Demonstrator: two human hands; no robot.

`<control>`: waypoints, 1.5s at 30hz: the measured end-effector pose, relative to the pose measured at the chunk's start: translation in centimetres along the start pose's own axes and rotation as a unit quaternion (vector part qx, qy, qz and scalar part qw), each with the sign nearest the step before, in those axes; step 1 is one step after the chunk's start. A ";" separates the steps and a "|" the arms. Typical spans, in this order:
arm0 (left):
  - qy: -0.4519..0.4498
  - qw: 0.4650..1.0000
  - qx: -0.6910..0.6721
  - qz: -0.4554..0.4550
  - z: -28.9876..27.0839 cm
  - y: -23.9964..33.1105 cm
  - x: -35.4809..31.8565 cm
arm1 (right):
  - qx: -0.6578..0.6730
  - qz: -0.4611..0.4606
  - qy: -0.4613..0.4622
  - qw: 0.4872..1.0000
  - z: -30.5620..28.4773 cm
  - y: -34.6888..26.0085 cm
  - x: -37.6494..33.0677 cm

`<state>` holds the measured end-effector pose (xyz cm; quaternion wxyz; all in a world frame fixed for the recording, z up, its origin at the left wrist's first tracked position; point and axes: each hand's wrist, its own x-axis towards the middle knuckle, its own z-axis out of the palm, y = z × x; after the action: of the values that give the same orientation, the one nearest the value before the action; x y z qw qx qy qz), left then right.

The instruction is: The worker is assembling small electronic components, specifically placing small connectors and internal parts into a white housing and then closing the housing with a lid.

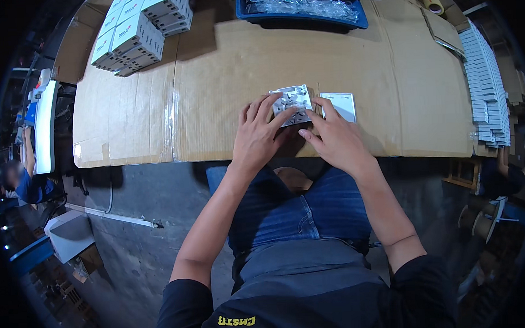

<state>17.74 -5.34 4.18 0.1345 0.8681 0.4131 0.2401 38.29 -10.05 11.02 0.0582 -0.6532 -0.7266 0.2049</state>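
A shallow, square white plastic housing [298,95] with ribs and small dark fittings inside stands on the cardboard-covered table in front of me. My left hand [258,132] grips it from the left, fingers over its far left rim and thumb reaching across the inside. My right hand [341,139] is at its near right corner, fingertips against the right edge and thumb below. What the right fingertips press on is partly hidden. Just right of the housing lies a flat white plastic cover [342,105], partly behind my right hand.
Stacked white boxes [132,38] stand at the far left. A blue bin [304,25] of clear plastic bags sits at the back. Stacked white parts [484,84] line the right edge, near a tape roll [434,6]. Another person [30,181] is at the far left.
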 end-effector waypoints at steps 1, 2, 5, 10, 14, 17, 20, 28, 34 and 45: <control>0.004 1.000 -0.001 0.006 0.0 -0.1 -0.1 | -0.001 0.000 -0.003 1.000 0.1 -0.1 -0.1; 0.004 1.000 -0.001 0.006 0.0 -0.1 -0.1 | -0.002 0.001 -0.007 1.000 0.1 -0.1 -0.1; 0.017 1.000 -0.012 -0.001 0.1 0.0 -0.1 | -0.002 0.002 -0.009 1.000 0.2 -0.2 -0.2; 0.021 1.000 0.005 0.020 0.0 0.0 0.2 | 0.010 0.005 -0.010 1.000 0.1 -0.3 -0.4; 0.008 1.000 0.004 0.019 -0.1 0.0 0.2 | 0.016 0.008 -0.006 1.000 0.0 -0.4 -0.4; 0.010 0.999 -0.019 0.024 -0.1 -0.1 0.0 | 0.006 0.002 0.009 1.000 0.1 -0.4 -0.6; 0.000 1.000 -0.012 0.022 -0.2 -0.2 -0.3 | 0.033 0.010 0.010 0.999 -0.3 -0.5 -0.9; -0.004 0.999 -0.026 0.022 0.0 0.0 0.0 | 0.130 0.076 0.065 0.986 -2.5 1.9 -0.4; -0.016 0.999 -0.024 0.026 -0.3 -0.1 0.1 | 0.164 0.073 0.041 0.983 -1.4 2.4 -0.4; 0.041 0.991 -0.125 -0.019 0.5 -0.2 0.3 | 0.176 0.068 0.035 0.981 -1.1 2.9 -0.5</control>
<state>18.02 -4.95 3.79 0.2290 0.8259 0.4015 0.3229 41.42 -10.12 11.04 0.1838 -0.6872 -0.6306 0.3104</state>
